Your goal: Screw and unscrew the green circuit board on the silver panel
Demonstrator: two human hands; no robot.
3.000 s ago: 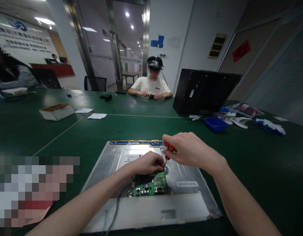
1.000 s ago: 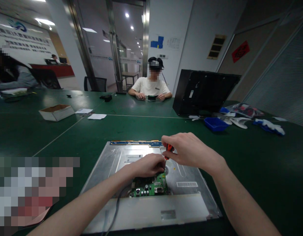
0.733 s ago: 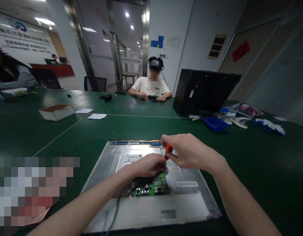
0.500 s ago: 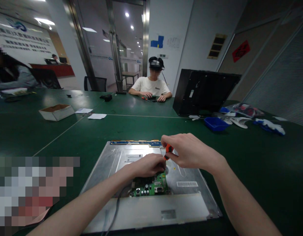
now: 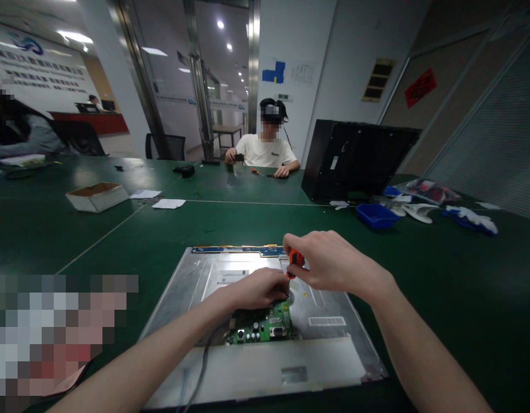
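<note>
My right hand point(image 5: 329, 261) is closed round the red-and-black handle of a screwdriver point(image 5: 295, 259). The screwdriver stands nearly upright, its shaft pointing down at the upper edge of a green circuit board point(image 5: 265, 330). Beside the shaft, my left hand point(image 5: 265, 287) rests low over the board with its fingers curled together; what they pinch, if anything, is hidden. Under both hands lies a flat metal display panel point(image 5: 334, 344), with a blue circuit strip point(image 5: 234, 249) along its far edge. A dark cable point(image 5: 202, 367) runs from the board toward me.
Across the green table point(image 5: 230, 221) sits a person point(image 5: 269, 146) holding a small dark object. A black monitor housing point(image 5: 359, 160) stands at right, near a blue tray point(image 5: 377, 215) and gloves point(image 5: 471, 219). At left are an open white box point(image 5: 97, 201) and papers point(image 5: 168, 203).
My right hand and the screwdriver have turned slightly; my left hand stays put. The person opposite has raised one hand with a small dark object, leaving a red-handled tool on the table.
</note>
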